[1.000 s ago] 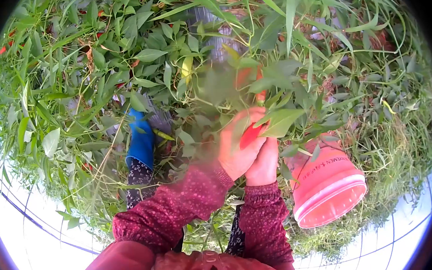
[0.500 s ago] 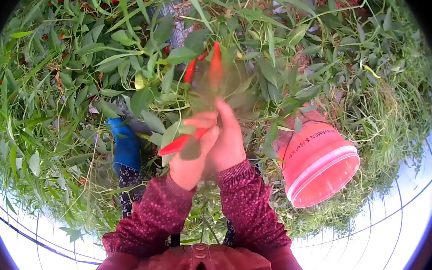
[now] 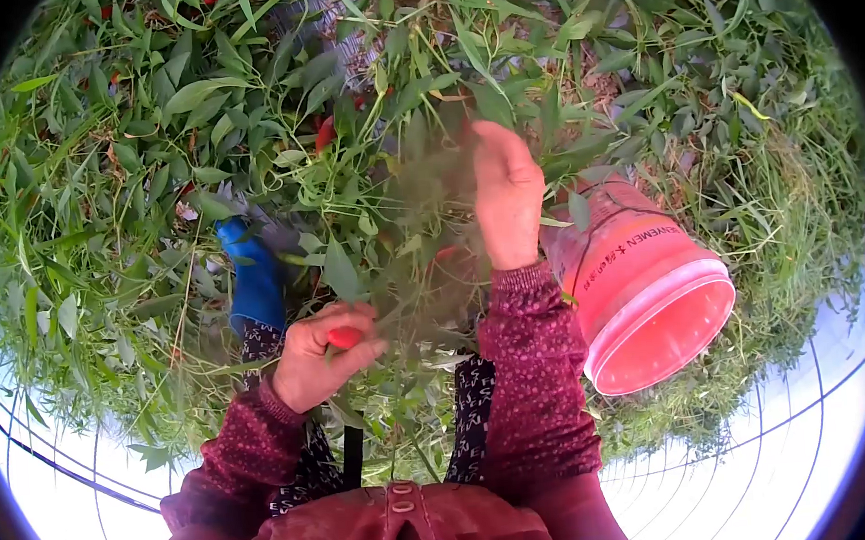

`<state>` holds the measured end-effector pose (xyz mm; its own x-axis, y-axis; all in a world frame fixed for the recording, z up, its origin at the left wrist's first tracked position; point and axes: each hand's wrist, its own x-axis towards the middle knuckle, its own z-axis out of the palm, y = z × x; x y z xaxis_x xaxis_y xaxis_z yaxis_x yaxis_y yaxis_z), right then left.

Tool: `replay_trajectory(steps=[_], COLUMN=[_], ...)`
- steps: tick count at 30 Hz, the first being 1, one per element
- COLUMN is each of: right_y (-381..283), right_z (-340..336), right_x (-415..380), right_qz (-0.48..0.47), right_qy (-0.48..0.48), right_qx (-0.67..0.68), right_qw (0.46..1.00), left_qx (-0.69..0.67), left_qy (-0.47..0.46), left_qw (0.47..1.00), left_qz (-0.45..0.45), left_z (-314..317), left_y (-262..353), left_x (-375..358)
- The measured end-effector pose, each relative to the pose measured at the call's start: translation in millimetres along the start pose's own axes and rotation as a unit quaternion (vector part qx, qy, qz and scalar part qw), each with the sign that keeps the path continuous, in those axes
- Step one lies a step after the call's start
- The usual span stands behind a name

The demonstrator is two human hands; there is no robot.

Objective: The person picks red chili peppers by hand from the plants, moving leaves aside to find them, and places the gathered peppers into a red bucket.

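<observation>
My left hand is low at the left, fingers closed around red chili peppers. Only a small red end shows between the fingers. My right hand reaches up into the leafy chili plant, its fingers among blurred stems and leaves; what they grip is hidden. A red pepper hangs on the plant to the upper left of that hand. A pink bucket lies tilted just right of my right forearm, mouth toward me.
Dense green plants and grass surround everything. A blue boot stands at the left under the leaves. Dark patterned trouser legs show below my arms.
My left hand has dropped down and left with the red peppers. My right hand has left it and risen into the plant. The view shifted slightly.
</observation>
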<state>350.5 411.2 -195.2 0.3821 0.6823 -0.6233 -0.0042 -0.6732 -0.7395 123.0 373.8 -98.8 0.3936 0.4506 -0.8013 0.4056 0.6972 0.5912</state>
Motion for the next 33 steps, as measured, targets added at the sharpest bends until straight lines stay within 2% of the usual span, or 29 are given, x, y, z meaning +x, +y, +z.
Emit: replay_trajectory(steps=[1,2,3,4,6,7,8,10,12,13,15,16,18,21,24,25,27,29,30,31,32,33], right_y=[28,46,50,57,74,78,80,86,92,92,90,90,91,93,93,89,102,115,118,117,115,112], right_z=[-6,-14,-23,-33,-47,-48,-49,-44,-34,-28,-14,-9,-2,15,30,28,32,31,29,27,25,25], right_x=[19,32,42,52,60,61,63,69,77,76,77,78,80,92,96,92,94,85,70,54,35,19], right_qz=[-0.138,-0.169,-0.057,-0.006,-0.007,-0.006,0.002,0.009,0.058,0.059,0.078,0.078,0.082,0.119,0.146,0.149,0.136,0.128,0.173,0.213,0.235,0.246], right_qy=[0.035,0.05,0.001,-0.039,-0.097,-0.098,-0.137,-0.174,-0.217,-0.217,-0.136,-0.137,-0.095,-0.145,-0.147,-0.129,-0.134,-0.136,-0.07,-0.002,0.057,0.113], right_qx=[-0.233,-0.354,-0.38,-0.365,-0.365,-0.367,-0.376,-0.386,-0.384,-0.384,-0.452,-0.454,-0.424,-0.466,-0.513,-0.457,-0.455,-0.455,-0.315,-0.165,0.013,0.192], right_qw=[0.962,0.918,0.923,0.93,0.926,0.925,0.916,0.906,0.896,0.895,0.878,0.877,0.897,0.865,0.833,0.867,0.87,0.871,0.931,0.963,0.97,0.943], left_qx=[0.048,0.096,0.141,0.139,0.155,0.071,0.07,-0.051,-0.055,-0.058,-0.077,-0.096,-0.064,-0.061,-0.105,-0.095,-0.087,-0.093,-0.095,-0.117,-0.139,-0.142], left_qy=[-0.031,-0.062,-0.029,-0.028,-0.019,-0.06,-0.061,0.003,0.011,0.019,0.025,0.031,0.043,0.025,0.016,0.016,0.018,0.021,0.019,0.028,0.037,0.041], left_qw=[0.998,0.991,0.987,0.987,0.983,0.991,0.991,0.997,0.998,0.998,0.996,0.994,0.995,0.995,0.99,0.99,0.99,0.993,0.993,0.992,0.989,0.989], left_qz=[0.036,0.07,0.07,0.07,0.095,0.099,0.099,0.052,0.038,0.023,0.029,0.036,0.062,0.071,0.09,0.099,0.108,0.063,0.065,0.048,0.031,0.023], left_z=[2,6,12,17,23,25,28,36,38,38,40,42,41,36,32,30,25,22,21,20,20,19], left_y=[-2,-3,3,2,-1,-15,-18,-17,-24,-28,-39,-47,-61,-70,-71,-70,-66,-58,-55,-51,-49,-51], left_x=[6,11,16,20,28,33,32,33,34,34,34,35,36,38,45,45,46,46,47,48,48,48])
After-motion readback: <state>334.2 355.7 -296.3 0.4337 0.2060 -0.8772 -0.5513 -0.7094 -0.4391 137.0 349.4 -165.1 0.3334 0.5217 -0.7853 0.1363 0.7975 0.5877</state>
